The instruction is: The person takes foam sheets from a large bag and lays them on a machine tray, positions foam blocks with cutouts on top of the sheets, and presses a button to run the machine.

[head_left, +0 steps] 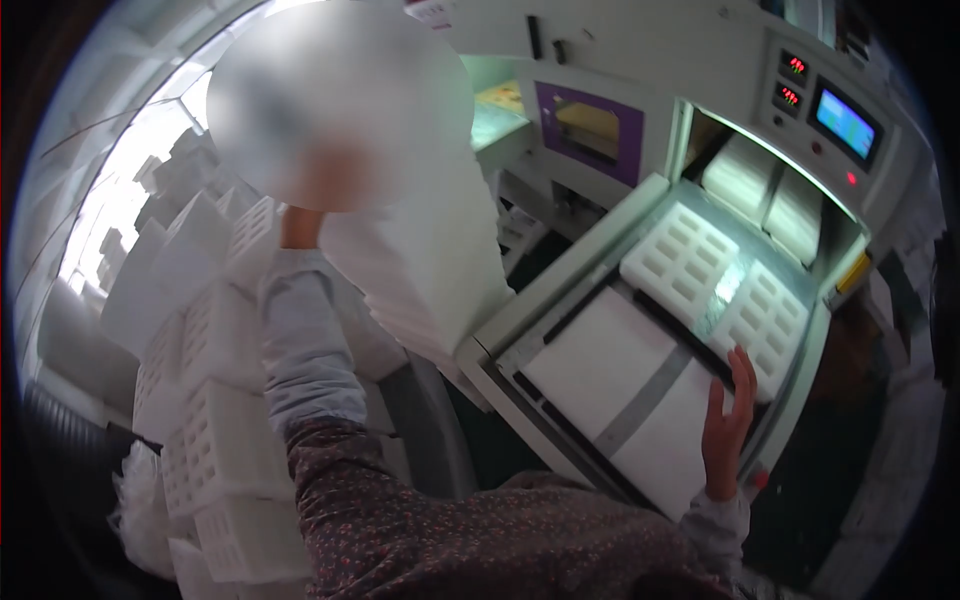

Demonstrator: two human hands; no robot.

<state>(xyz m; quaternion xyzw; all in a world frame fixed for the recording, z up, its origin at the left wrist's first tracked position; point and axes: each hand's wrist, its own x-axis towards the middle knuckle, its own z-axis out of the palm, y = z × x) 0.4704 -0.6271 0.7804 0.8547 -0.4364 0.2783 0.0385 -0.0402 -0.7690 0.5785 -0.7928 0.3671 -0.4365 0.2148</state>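
My right hand (728, 425) is at the machine's feed bed, fingers stretched and apart, with nothing in it. Its fingertips are by the near edge of a white foam tray (762, 330) with rows of square recesses; I cannot tell whether they touch. A second such tray (678, 262) lies beside it. Closer to me on the bed are two flat white pieces (603, 365), split by a grey strip (643, 402). My left hand (335, 180) reaches up and forward at a tall white stack (420, 240). A round blur hides its fingers and anything in them.
White blocks (755, 180) are inside the lit machine opening. A control panel (845, 120) with red digits and a blue screen is at upper right. Stacked white foam trays (225, 450) fill the left side, near a clear plastic bag (142, 505). A purple-framed window (590, 128) is behind.
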